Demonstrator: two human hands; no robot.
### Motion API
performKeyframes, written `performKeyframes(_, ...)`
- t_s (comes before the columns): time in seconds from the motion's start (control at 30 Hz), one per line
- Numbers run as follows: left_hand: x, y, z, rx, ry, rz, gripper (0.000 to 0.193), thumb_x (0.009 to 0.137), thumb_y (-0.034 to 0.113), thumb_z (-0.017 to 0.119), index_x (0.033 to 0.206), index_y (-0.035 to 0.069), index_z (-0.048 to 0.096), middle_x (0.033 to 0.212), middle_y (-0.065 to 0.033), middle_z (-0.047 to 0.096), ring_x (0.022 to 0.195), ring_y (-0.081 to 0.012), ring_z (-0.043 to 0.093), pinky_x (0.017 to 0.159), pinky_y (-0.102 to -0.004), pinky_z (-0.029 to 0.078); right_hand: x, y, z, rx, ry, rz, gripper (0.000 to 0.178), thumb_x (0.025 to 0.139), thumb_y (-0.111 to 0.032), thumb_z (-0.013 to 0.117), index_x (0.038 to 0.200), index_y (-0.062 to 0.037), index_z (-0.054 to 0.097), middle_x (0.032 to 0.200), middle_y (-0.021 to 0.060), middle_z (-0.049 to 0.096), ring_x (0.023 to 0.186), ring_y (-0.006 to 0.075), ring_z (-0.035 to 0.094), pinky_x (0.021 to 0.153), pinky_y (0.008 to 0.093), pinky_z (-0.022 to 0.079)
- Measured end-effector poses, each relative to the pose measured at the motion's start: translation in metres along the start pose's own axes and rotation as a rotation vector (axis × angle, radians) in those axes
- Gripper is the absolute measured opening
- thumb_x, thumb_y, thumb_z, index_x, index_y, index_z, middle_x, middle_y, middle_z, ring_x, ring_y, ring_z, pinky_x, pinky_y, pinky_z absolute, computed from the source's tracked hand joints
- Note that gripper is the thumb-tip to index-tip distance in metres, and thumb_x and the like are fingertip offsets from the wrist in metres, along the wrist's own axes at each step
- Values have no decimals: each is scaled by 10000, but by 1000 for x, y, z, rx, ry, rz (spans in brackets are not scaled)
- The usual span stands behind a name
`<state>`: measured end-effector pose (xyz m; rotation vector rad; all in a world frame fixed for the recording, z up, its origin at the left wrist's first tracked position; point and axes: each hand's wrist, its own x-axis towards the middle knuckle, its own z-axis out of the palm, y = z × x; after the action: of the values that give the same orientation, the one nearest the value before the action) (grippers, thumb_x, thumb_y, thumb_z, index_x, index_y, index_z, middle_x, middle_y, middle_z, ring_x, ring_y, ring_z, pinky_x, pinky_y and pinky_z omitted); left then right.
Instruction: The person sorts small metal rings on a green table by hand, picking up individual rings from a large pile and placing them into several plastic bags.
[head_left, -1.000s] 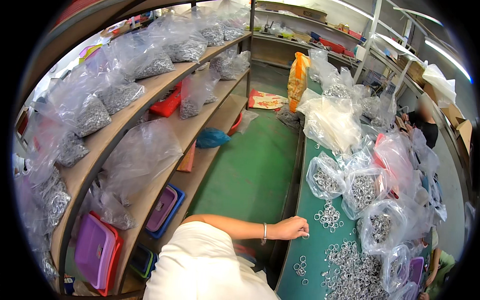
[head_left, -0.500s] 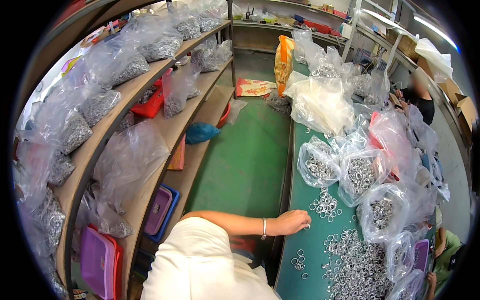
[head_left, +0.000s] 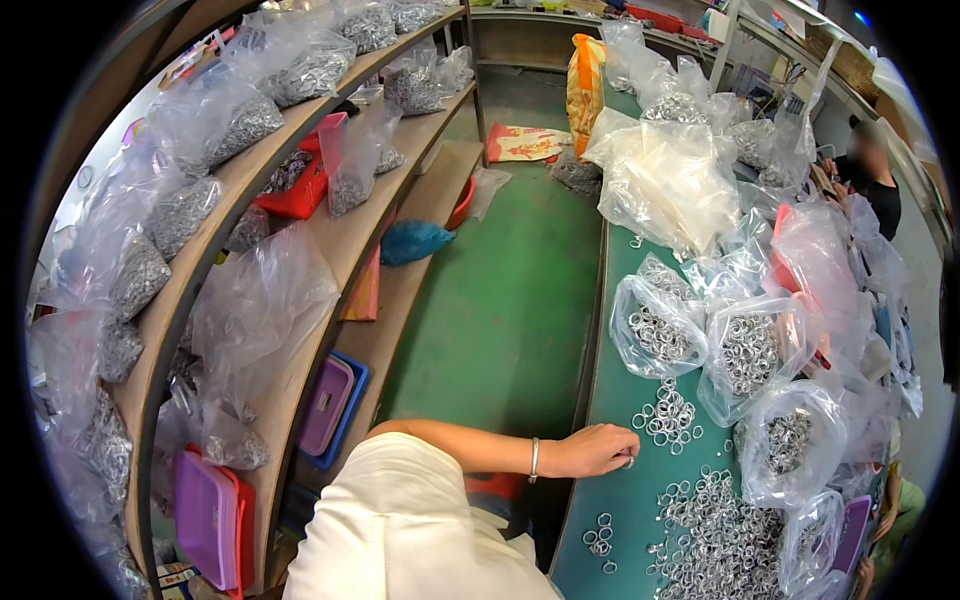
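Note:
My left hand point(head_left: 597, 451), with a bracelet at the wrist, reaches over the near edge of the green table point(head_left: 625, 500). Its fingers are pinched on a small silver metal ring point(head_left: 629, 462). Just beyond the fingertips is a small pile of similar rings point(head_left: 668, 416). Below and to the right spreads a large heap of silver rings point(head_left: 715, 540). A separate little cluster of rings point(head_left: 599, 541) lies by the table edge. My right hand is not in view.
Clear bags of rings point(head_left: 658, 325) line the table, with empty-looking plastic bags point(head_left: 668, 180) farther back. A shelf rack point(head_left: 300, 130) with filled bags and purple bins point(head_left: 205, 520) stands left. A green floor aisle point(head_left: 490, 330) runs between. Other people point(head_left: 876, 190) are across the table.
My left hand has moved slightly to the right over the table, fingers still pinched on the ring. The whole view has shifted a little with my head.

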<state>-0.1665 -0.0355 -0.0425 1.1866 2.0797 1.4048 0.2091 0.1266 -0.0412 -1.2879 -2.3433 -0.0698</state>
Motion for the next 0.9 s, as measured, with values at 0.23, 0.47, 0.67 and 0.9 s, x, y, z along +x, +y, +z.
performKeyframes(0.23,-1,2,-5,-44,31,61,72,838,49,579,901,35,546,833,-99,579,745,-301,598,656,-398,482,22,-45,-29,-288,-112,-130,350,889,-292,667,1077,4,651,1155,234,605,1052,391,572,919,470,462)
performKeyframes(0.47,0,0,-12,-1,75,77,67,848,40,567,910,40,542,879,-98,545,776,-308,585,671,-400,479,26,-43,-29,-182,-32,-145,261,911,-235,627,995,7,676,1036,207,653,940,378,616,846,462,489)
performKeyframes(0.67,2,-7,-10,-13,152,104,96,839,34,590,930,46,558,866,-89,540,761,-288,585,648,-391,475,24,-30,-24,-190,-17,-112,223,904,-215,631,908,5,668,903,200,650,852,363,614,802,454,497)
performKeyframes(0.9,8,-8,2,25,300,88,85,802,46,641,873,60,596,798,-44,560,713,-233,595,603,-366,471,28,-37,-25,-192,-25,-74,220,896,-212,647,906,8,654,877,199,644,807,346,609,755,436,510)
